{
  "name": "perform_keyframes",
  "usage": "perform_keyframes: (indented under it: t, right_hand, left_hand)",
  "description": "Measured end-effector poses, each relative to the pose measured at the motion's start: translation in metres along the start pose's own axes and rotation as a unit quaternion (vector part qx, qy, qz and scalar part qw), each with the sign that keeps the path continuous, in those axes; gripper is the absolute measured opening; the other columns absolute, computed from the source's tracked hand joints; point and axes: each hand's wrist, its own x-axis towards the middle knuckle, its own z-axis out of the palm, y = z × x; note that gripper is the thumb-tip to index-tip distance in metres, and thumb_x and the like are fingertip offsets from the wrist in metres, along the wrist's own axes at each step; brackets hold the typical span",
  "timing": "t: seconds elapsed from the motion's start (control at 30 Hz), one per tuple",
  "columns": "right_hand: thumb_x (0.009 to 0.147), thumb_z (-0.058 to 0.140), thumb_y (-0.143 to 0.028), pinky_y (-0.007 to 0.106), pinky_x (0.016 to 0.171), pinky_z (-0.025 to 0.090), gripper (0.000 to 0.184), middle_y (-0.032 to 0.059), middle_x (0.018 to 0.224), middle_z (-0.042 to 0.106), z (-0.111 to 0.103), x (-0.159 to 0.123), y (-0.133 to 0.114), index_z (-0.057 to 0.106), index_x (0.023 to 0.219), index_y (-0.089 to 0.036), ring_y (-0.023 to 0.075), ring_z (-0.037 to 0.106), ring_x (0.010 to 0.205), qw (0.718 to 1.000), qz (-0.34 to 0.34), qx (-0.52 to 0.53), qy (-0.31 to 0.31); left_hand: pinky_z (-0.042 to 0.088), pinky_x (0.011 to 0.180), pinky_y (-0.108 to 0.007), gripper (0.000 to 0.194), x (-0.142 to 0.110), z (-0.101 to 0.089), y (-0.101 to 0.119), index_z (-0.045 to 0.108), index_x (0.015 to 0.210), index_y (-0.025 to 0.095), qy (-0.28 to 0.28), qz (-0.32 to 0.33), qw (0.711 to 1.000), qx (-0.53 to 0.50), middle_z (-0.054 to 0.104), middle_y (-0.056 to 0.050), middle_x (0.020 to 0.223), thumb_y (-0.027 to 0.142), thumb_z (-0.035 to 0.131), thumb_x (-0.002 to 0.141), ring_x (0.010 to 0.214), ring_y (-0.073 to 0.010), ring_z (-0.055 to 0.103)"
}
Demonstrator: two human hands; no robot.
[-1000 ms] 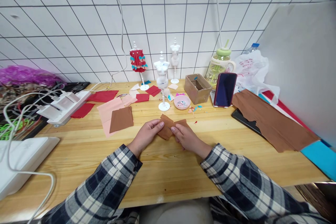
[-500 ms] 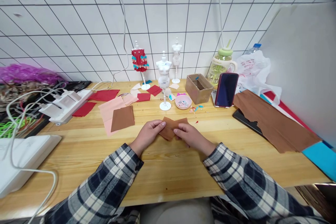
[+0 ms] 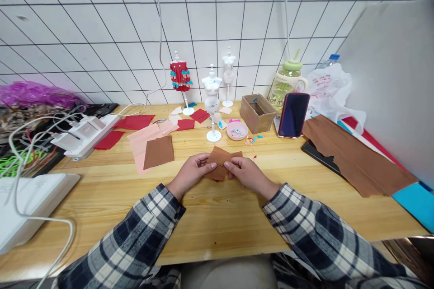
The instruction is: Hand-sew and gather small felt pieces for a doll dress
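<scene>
Between my two hands is a small piece of brown crepe-like paper (image 3: 219, 155), its layers pinched and fanned out at the edges. My left hand (image 3: 194, 171) grips its left side, thumb on top. The right side is pinched by my right hand (image 3: 247, 172), with thumb and forefinger near the middle. Just beyond them stands a bare white mini dress form (image 3: 212, 92) on a round base. A flat brown square (image 3: 159, 152) lies to the left, over a pink sheet (image 3: 135, 140).
Behind are a dress form in a red ruffled dress (image 3: 181, 76), a second bare form (image 3: 229, 70), a pink bowl (image 3: 237, 139) of small bits, a cardboard box (image 3: 258, 124) and a propped phone (image 3: 294, 115). A power strip (image 3: 79, 142) lies left, a large brown sheet (image 3: 359, 162) right.
The brown piece has shifted between my fingers; its upper part now stands higher and spreads wider. My left thumb has moved down and right along it.
</scene>
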Motion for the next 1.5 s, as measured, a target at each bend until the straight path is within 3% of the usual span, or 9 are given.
perform_keyframes:
  t: [0.2,0.9,1.3,1.5]
  right_hand:
    - [0.09,0.052,-0.042,0.02,0.045,0.034,0.029,-0.0019,0.063,0.059,0.0012,-0.0001,0.0012,0.057,0.075,-0.017,0.0074,0.044,0.045,1.0,0.004,0.021,-0.012]
    - [0.089,0.054,-0.037,0.021,0.043,0.034,0.026,-0.004,0.059,0.052,0.0042,0.0008,0.003,0.055,0.071,-0.018,0.0085,0.044,0.047,1.0,-0.013,0.026,0.003]
    - [0.09,0.051,-0.037,0.021,0.042,0.037,0.023,-0.0029,0.064,0.055,0.0075,0.0024,0.0038,0.061,0.085,-0.016,0.0082,0.044,0.044,0.999,-0.015,0.043,-0.011]
    - [0.09,0.05,-0.042,0.019,0.032,0.035,0.026,-0.0034,0.063,0.051,0.0042,0.0002,0.0012,0.053,0.076,-0.019,0.0086,0.043,0.043,0.999,0.018,0.044,-0.009]
  left_hand:
    - [0.049,0.094,-0.042,0.047,0.0007,0.0014,-0.0007,0.069,0.107,0.014,-0.014,0.005,0.999,0.028,0.073,-0.01,0.108,0.034,0.081,0.066,0.102,-0.0277,0.067]
    - [0.05,0.094,-0.044,0.049,0.0029,0.0015,-0.0046,0.068,0.109,0.014,-0.01,0.021,0.999,0.026,0.073,-0.012,0.109,0.033,0.082,0.066,0.101,-0.0289,0.068]
    - [0.05,0.094,-0.044,0.048,0.0032,0.0023,-0.0061,0.067,0.109,0.014,-0.008,0.021,0.999,0.037,0.072,-0.012,0.112,0.032,0.081,0.067,0.104,-0.0294,0.066]
    - [0.051,0.093,-0.044,0.052,0.0032,0.0027,-0.0049,0.066,0.112,0.014,-0.006,0.022,1.0,0.011,0.072,-0.012,0.113,0.033,0.082,0.067,0.104,-0.0292,0.067]
